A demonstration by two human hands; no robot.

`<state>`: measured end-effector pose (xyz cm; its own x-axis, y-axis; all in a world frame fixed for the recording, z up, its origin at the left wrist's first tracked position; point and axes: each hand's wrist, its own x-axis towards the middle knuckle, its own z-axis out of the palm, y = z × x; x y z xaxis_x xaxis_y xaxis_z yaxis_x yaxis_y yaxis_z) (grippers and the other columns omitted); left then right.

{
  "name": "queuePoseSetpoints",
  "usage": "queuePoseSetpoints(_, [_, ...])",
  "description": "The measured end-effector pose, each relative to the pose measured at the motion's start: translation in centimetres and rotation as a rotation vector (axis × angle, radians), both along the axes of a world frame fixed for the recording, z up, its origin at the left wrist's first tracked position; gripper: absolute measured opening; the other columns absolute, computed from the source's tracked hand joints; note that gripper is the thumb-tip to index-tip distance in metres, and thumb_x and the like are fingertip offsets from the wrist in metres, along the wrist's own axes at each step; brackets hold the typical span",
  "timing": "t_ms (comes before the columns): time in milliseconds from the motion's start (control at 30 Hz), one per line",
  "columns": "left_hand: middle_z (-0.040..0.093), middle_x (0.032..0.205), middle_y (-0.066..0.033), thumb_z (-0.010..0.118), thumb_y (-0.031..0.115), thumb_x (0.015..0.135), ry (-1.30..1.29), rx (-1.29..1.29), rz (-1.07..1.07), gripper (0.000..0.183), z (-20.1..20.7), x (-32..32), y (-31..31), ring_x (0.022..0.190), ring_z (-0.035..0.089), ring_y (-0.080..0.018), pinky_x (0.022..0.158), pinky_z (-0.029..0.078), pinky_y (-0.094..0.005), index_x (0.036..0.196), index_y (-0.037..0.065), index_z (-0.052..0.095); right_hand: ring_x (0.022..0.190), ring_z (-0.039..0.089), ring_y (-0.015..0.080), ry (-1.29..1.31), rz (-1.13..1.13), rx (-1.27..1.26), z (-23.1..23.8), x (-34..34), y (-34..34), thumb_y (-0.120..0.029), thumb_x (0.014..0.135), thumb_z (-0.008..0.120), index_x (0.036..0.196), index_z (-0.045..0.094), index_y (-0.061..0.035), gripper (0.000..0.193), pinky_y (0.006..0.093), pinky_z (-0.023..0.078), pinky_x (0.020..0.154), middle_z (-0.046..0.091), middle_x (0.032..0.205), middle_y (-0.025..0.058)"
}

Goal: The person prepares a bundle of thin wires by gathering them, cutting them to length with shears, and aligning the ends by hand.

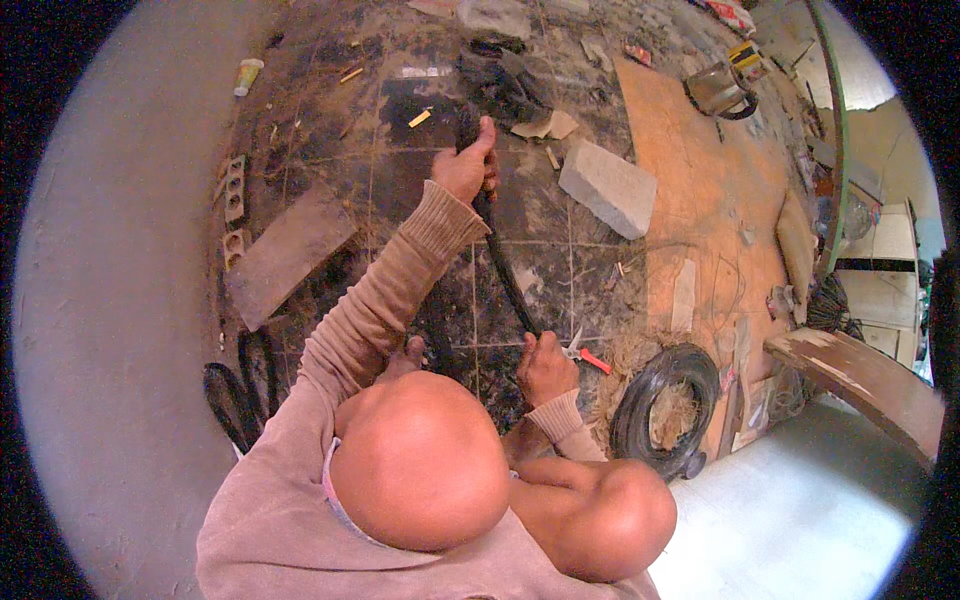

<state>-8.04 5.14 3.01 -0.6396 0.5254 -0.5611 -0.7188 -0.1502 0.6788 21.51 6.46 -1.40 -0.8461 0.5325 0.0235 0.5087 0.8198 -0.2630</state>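
Note:
A long, thick black cord (508, 275) runs between my hands, slanting from far left to near right; its exact material I cannot make out. My left hand (465, 168) is reached out, its fingers wrapped round the far part, thumb pointing up. Nearer my knees, my right hand (548, 370) is closed on the lower end. Beyond the left hand lies a dark, crumpled black heap (503, 80); whether the cord joins it cannot be told. Beside my right hand rest red-handled shears (588, 354), blades apart.
A black wire coil (665, 408) lies on straw-like fibres at right. A pale stone block (608, 188), a metal mug (718, 90) and an orange-brown board (690, 190) lie farther off. At left are a flat slab (290, 258), a socket strip (235, 190) and black loops (235, 395).

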Motion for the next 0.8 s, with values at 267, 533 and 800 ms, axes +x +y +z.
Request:
queuePoseSetpoints(267, [0.023,0.047,0.0036,0.049,0.051,0.096,-0.159,0.637,0.074,0.054,3.5,0.8,-2.7,0.041,0.022,-0.0121,0.046,0.023,-0.0305,0.056,0.018,0.034,0.051,0.057,0.0354,0.055,-0.090,0.264,-4.5,1.6,3.7,-0.023,0.093,0.054,0.085,0.047,-0.0064,0.019,0.0450,0.044,0.043,0.055,0.064,0.0152])
queuePoseSetpoints(533, [0.016,0.046,0.0050,0.033,0.052,0.101,-0.200,0.939,-0.301,0.058,7.3,8.2,-6.2,0.042,0.011,-0.0119,0.047,0.016,-0.0300,0.053,0.020,0.028,0.060,0.058,0.0370,0.258,0.144,0.213,-6.5,2.5,13.9,-0.012,0.086,0.060,0.090,0.050,-0.0039,0.014,0.0447,0.046,0.052,0.054,0.069,0.0147])
queuePoseSetpoints(800, [0.044,0.057,-0.0006,0.052,0.044,0.096,-0.038,0.693,0.023,0.042,4.8,0.6,-2.4,0.050,0.040,-0.0167,0.053,0.037,-0.0324,0.065,0.016,0.048,0.069,0.059,0.0424,0.080,0.127,-0.088,-1.7,-1.2,10.5,-0.016,0.090,0.056,0.086,0.047,-0.0038,0.016,0.0473,0.047,0.057,0.057,0.071,0.0224])
